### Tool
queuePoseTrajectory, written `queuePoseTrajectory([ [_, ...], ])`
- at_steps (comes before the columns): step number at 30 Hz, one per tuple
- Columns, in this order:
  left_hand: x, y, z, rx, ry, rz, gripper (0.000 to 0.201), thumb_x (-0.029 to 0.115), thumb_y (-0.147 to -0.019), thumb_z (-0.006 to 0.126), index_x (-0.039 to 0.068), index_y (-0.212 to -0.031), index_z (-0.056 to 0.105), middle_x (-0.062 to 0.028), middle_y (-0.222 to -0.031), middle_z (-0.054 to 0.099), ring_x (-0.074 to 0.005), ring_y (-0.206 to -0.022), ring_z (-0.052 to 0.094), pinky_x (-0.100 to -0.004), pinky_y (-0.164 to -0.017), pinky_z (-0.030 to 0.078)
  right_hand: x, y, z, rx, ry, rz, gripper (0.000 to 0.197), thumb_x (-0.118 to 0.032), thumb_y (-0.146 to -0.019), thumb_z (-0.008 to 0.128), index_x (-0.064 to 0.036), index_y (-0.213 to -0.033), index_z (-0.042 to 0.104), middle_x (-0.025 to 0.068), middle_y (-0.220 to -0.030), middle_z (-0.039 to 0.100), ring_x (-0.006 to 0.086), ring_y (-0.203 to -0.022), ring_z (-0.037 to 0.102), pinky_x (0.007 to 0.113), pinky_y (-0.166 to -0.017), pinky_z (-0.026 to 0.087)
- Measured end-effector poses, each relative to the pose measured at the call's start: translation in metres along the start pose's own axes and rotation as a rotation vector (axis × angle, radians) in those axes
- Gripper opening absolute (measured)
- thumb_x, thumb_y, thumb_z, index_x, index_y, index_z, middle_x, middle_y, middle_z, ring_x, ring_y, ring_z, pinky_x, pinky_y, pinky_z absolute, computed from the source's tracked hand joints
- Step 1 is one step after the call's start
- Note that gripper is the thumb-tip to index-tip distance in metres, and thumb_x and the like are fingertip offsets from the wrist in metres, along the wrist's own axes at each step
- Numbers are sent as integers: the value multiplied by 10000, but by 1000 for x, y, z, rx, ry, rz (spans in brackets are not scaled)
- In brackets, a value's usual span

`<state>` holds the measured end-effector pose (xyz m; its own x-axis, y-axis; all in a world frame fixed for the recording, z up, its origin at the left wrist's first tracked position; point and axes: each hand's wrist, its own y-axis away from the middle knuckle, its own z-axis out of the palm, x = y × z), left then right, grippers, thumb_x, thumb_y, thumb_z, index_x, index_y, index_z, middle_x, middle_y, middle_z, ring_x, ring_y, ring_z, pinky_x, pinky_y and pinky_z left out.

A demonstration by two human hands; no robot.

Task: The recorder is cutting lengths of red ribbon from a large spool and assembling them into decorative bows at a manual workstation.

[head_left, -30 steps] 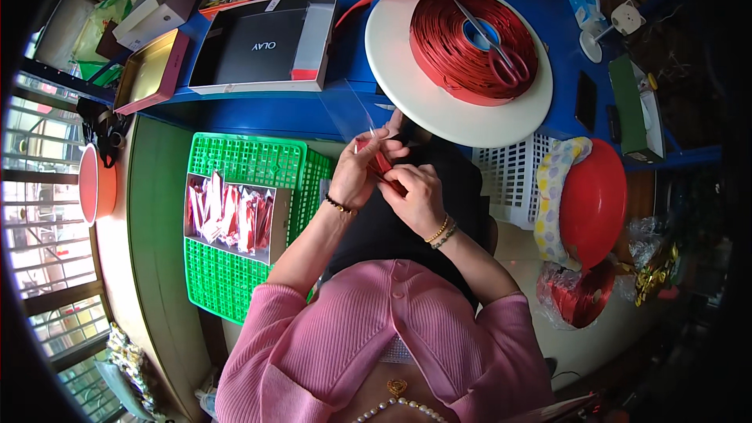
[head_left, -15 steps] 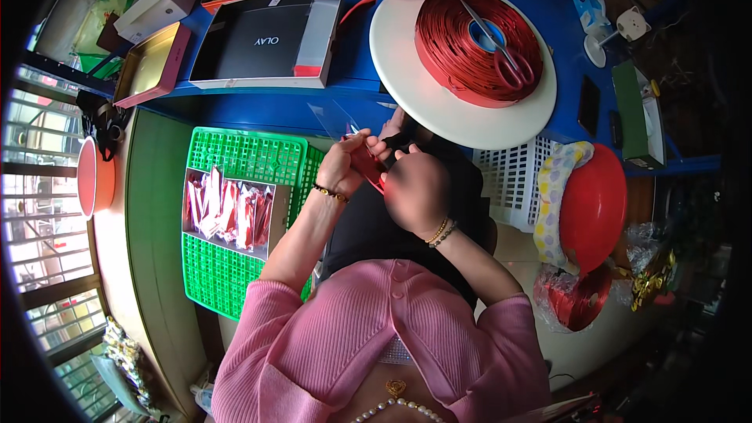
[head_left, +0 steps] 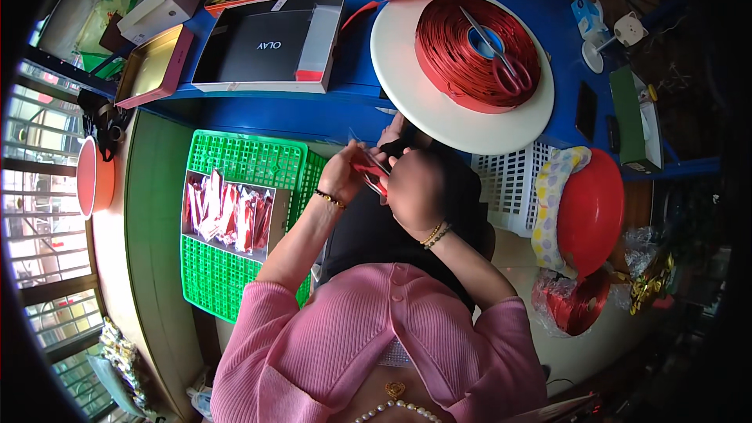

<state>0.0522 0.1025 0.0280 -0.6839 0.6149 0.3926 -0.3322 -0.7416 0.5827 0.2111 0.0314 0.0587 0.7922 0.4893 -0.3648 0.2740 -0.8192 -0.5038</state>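
Above my lap, my left hand (head_left: 342, 175) pinches a folded red ribbon piece (head_left: 371, 168) that has clear plastic film about it. My right hand (head_left: 417, 194) is closed on the lower right end of the same piece; much of this hand is blurred, so its finger placement is partly hidden. Left of my forearm, a shallow box (head_left: 278, 215) holds several red pieces in clear wrappers (head_left: 227, 211). It rests on a green plastic crate (head_left: 227, 287).
Ahead, a white round turntable (head_left: 393, 74) on the blue table (head_left: 362, 113) carries a red ribbon roll (head_left: 442, 55) with scissors (head_left: 509, 70) on top. An open black-lined box (head_left: 258, 51) lies left. A red basin (head_left: 599, 211) and white crate (head_left: 509, 188) stand right.
The clear film that stuck out beyond my left fingers shows less now. More of the red piece shows between my hands, which stay close together.
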Motion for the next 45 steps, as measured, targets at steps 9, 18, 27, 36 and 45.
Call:
queuePoseTrajectory([
  [9, -31, 3, 0, -20, -88, 1, 272, 219, -969, 326, 38, -1042, 517, -103, -992, 611, -212, -880, 590, -352, -814, 463, 1, -1, 19, 1, 29, 11, 228, -94, -691, 665, -106, -919, 660, 68, -1195, 535, 271, -1209, 430, 480, -970, 290],
  [18, -10, 6, 3, 69, -115, -58, 316, 224, -984, 293, -14, -1091, 471, -153, -1017, 594, -269, -980, 588, -401, -881, 457, 2, 5, -11, -191, -69, 116, 210, -86, -738, 652, -90, -946, 630, 40, -753, 625, 198, -697, 603, 365, -814, 409],
  [27, -3, 3, 1, 32, -142, -7, 285, 213, -970, 342, -14, -1022, 507, -182, -1075, 587, -290, -1053, 558, -415, -928, 435, 16, 31, -17, -77, -825, 882, 200, -68, -839, 601, 1, -1020, 549, 75, -946, 633, 123, -840, 612, 236, -704, 480],
  [36, -19, 11, -13, -62, -442, -263, 458, 455, -886, 514, 23, -1029, 571, -88, -923, 632, -193, -830, 621, -346, -768, 493, 24, 36, 24, -269, -1456, 1081, 150, -154, -875, 588, -17, -936, 597, 55, -817, 637, 107, -678, 620, 218, -626, 507],
  [45, -40, 26, -47, 55, -672, -237, 128, 180, -830, 631, 55, -849, 644, -38, -739, 650, -118, -616, 632, -246, -579, 527, 19, 46, 44, -157, -813, 927, 166, -141, -772, 690, -57, -867, 583, 38, -791, 626, 133, -687, 606, 284, -631, 482],
])
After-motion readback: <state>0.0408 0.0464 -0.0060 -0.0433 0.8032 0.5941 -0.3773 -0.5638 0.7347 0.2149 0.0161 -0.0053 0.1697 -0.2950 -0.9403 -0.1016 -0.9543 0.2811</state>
